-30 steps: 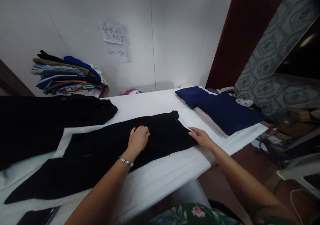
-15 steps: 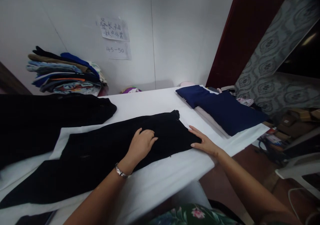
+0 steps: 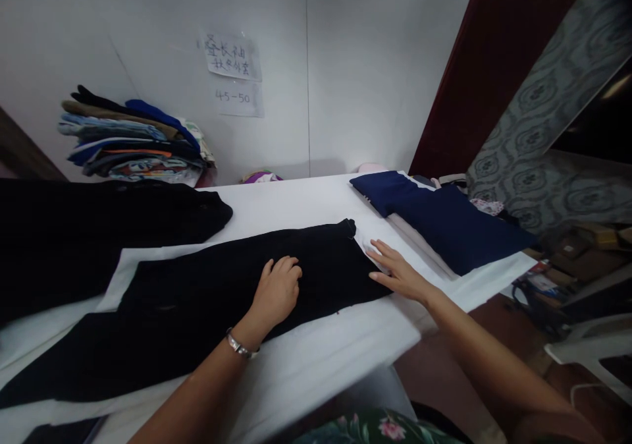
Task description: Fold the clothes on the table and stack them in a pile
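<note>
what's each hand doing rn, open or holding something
Left hand: open, fingers loosely bent, on the black garment.
Right hand: open, fingers apart, at the garment's end, nothing visibly gripped.

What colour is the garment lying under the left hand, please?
The garment under the left hand is black, best seen in the head view.

garment workroom: clothing stack (image 3: 135, 139), handwritten signs (image 3: 233, 62)

Left hand (image 3: 277, 291) hides part of black garment (image 3: 202, 299); far garment (image 3: 93, 233) cropped left.
</note>
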The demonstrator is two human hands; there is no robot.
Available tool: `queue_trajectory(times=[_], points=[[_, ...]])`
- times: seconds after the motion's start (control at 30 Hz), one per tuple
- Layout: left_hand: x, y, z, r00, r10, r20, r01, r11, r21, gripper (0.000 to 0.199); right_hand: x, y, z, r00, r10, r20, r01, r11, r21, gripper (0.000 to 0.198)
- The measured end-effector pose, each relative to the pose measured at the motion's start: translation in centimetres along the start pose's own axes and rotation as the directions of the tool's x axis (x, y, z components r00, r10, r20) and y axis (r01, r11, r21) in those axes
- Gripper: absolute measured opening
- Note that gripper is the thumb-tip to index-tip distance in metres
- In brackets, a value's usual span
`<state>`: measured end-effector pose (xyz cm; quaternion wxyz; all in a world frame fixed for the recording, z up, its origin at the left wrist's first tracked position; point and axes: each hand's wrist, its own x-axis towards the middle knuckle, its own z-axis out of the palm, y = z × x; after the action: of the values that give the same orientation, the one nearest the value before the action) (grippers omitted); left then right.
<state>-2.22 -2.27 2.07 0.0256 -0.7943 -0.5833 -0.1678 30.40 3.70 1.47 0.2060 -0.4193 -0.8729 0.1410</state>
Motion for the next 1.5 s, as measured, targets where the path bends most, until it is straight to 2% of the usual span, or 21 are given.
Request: queue_trajectory(times=[0.1,0.17,0.27,0.37,0.43,0.53,0.6,0.67,0.73,0.8,0.9,0.97,1.03,1.1,1.2,1.27,1.37,1.43,1.5], points=[[-0.1,0.1,0.0,1.000,-0.007,0.005,0.007,1.000,0.020,0.028,4.3,-0.9,-0.2,0.997,-0.066,-0.029,0.065,0.997,-0.039,0.064],[-0.2,0.0,0.2,1.000,-0.002,0.001,0.002,0.999,0.034,0.030,7.4,-1.2,0.4,0.997,-0.082,0.001,0.082,0.994,-0.077,0.066],[-0.3,-0.2,0.5,1.000,0.017,-0.012,-0.017,0.999,0.040,0.032,11.4,-0.8,2.3,0.990,0.010,0.137,0.011,0.988,-0.155,0.064],[-0.3,-0.3,0.7,1.000,0.025,-0.006,-0.025,0.999,0.029,0.034,13.4,0.3,4.3,0.956,0.151,0.253,-0.102,0.975,-0.198,0.060],[-0.3,-0.3,0.8,1.000,0.022,-0.005,-0.022,1.000,0.019,0.035,13.7,1.1,5.0,0.946,0.181,0.268,-0.145,0.978,-0.149,0.061],[-0.4,-0.4,0.8,1.000,0.020,-0.015,-0.020,1.000,-0.002,0.035,13.0,2.2,4.6,0.967,0.168,0.189,-0.192,0.975,0.113,0.058],[-0.5,-0.5,0.9,0.999,0.022,-0.023,-0.022,1.000,-0.013,0.035,12.1,2.9,3.6,0.963,0.263,0.048,-0.264,0.903,0.340,0.056],[-0.6,-0.5,0.9,0.999,0.022,-0.032,-0.023,1.000,-0.017,0.035,10.9,3.5,2.6,0.882,0.470,-0.006,-0.392,0.743,0.542,0.057],[-0.7,-0.5,0.9,0.999,0.027,-0.041,-0.028,0.999,-0.020,0.034,9.7,3.9,1.9,0.777,0.625,0.078,-0.518,0.563,0.644,0.060],[-0.7,-0.5,1.0,0.998,0.032,-0.051,-0.033,0.999,-0.021,0.034,8.6,3.9,1.6,0.726,0.661,0.192,-0.590,0.453,0.669,0.060],[-0.7,-0.6,1.1,0.998,0.035,-0.061,-0.036,0.999,-0.021,0.034,7.5,3.0,1.9,0.754,0.564,0.336,-0.599,0.380,0.705,0.051],[-0.6,-0.6,1.0,0.998,0.030,-0.055,-0.031,0.999,-0.025,0.034,7.2,2.2,2.2,0.786,0.483,0.386,-0.577,0.350,0.737,0.045],[-0.6,-0.5,0.8,0.999,0.018,-0.033,-0.019,0.999,-0.029,0.032,7.2,1.5,2.2,0.801,0.480,0.358,-0.555,0.370,0.745,0.039],[-0.4,-0.2,0.2,1.000,0.010,-0.002,-0.010,1.000,-0.029,0.030,7.4,1.3,1.4,0.801,0.519,0.299,-0.548,0.432,0.717,0.034],[0.5,0.9,-1.1,0.998,0.051,0.032,-0.051,0.999,-0.015,0.027,7.7,2.5,-1.4,0.821,0.543,0.177,-0.521,0.586,0.621,0.029],[1.5,2.1,-1.7,0.993,0.111,0.040,-0.111,0.994,-0.013,0.027,7.6,4.2,-3.8,0.827,0.555,0.084,-0.495,0.651,0.575,0.032],[3.3,3.8,-1.3,0.977,0.201,0.073,-0.197,0.979,-0.060,0.029,6.8,7.1,-6.1,0.777,0.630,0.003,-0.525,0.645,0.556,0.040],[4.3,4.7,-0.1,0.965,0.227,0.133,-0.215,0.971,-0.103,0.033,5.8,8.6,-6.2,0.738,0.674,-0.012,-0.558,0.621,0.550,0.043],[5.1,5.1,1.5,0.963,0.213,0.166,-0.195,0.974,-0.118,0.035,4.7,9.6,-5.7,0.719,0.694,-0.019,-0.570,0.606,0.555,0.044]])
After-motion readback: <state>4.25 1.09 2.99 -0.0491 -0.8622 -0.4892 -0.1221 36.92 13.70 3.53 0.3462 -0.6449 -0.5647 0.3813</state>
